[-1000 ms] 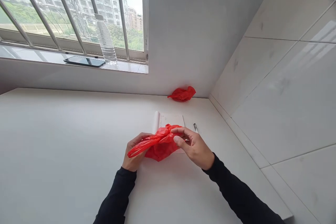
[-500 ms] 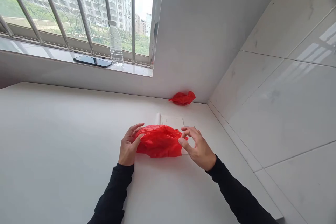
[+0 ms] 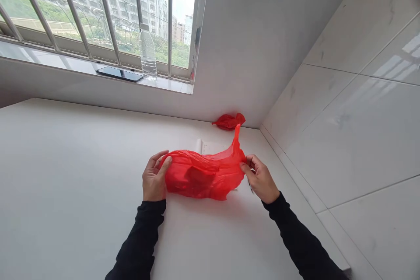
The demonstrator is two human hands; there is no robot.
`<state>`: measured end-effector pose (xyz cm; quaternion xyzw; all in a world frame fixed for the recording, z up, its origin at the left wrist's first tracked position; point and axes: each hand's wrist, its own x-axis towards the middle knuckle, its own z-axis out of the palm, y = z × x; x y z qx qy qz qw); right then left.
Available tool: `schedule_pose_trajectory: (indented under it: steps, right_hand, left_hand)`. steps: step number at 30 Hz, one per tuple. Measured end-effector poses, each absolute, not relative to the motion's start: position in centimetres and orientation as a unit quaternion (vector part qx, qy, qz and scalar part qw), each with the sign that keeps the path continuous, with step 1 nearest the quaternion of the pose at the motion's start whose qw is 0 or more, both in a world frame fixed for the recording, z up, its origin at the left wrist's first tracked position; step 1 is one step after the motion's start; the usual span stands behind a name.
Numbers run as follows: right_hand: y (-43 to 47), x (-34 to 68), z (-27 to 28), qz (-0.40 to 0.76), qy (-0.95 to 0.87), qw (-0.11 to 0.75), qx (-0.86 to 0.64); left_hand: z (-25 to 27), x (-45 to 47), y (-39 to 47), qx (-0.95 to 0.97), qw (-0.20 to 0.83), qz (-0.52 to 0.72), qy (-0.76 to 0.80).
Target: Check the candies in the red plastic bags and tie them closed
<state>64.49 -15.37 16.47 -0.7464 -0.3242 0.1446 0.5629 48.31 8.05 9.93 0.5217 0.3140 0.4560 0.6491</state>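
Observation:
A thin red plastic bag (image 3: 200,177) stretches sideways between my two hands above the white table. My left hand (image 3: 155,177) grips its left end, thumb on the near side and fingers behind. At the other end, my right hand (image 3: 260,179) pinches the bag between thumb and fingers, and a handle-like strip sticks up beside it. A dark shape shows through the middle of the bag; I cannot make out whether it is inside or behind. Under and behind the bag lies a white notepad or paper (image 3: 210,146), mostly covered.
A second crumpled red plastic bag (image 3: 229,121) lies against the wall at the table's back edge. On the window sill stand a clear water bottle (image 3: 147,54) and a flat dark phone (image 3: 120,74). A tiled wall (image 3: 354,140) bounds the white table (image 3: 82,175) on the right.
My right hand has closed on the bag's right end and moved right, while my left hand has shifted left. The bag is now spread wider, with a strip standing up.

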Motion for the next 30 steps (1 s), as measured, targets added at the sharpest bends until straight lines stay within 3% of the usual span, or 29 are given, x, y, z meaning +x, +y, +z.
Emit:
schedule_pose_trajectory:
  steps: [6,12,14,17,21,26,30]
  right_hand:
    - [-14.8,64.0,16.3,0.173,-0.328,0.553,-0.746]
    - [-14.8,61.2,19.3,-0.082,-0.313,0.573,-0.753]
    - [-14.3,59.6,20.3,-0.072,-0.421,0.532,-0.731]
    - [-12.7,58.0,20.1,-0.020,-0.585,0.383,-0.715]
    - [-10.8,58.0,18.2,-0.012,-0.590,0.218,-0.778]
    - [-10.5,58.0,18.0,-0.004,-0.568,0.248,-0.784]
    - [-10.3,57.4,18.1,0.014,-0.578,0.251,-0.777]
  left_hand:
    - [10.7,48.0,7.1,0.561,0.618,0.446,0.323]
    - [9.9,48.0,8.1,0.466,0.705,0.434,0.312]
    - [10.1,48.1,8.1,0.441,0.730,0.425,0.303]
    - [10.6,48.2,7.7,0.419,0.757,0.411,0.287]
    - [10.9,48.2,7.4,0.422,0.769,0.399,0.269]
    - [10.9,48.1,7.2,0.464,0.741,0.410,0.258]
    - [11.3,47.7,6.8,0.534,0.662,0.457,0.258]
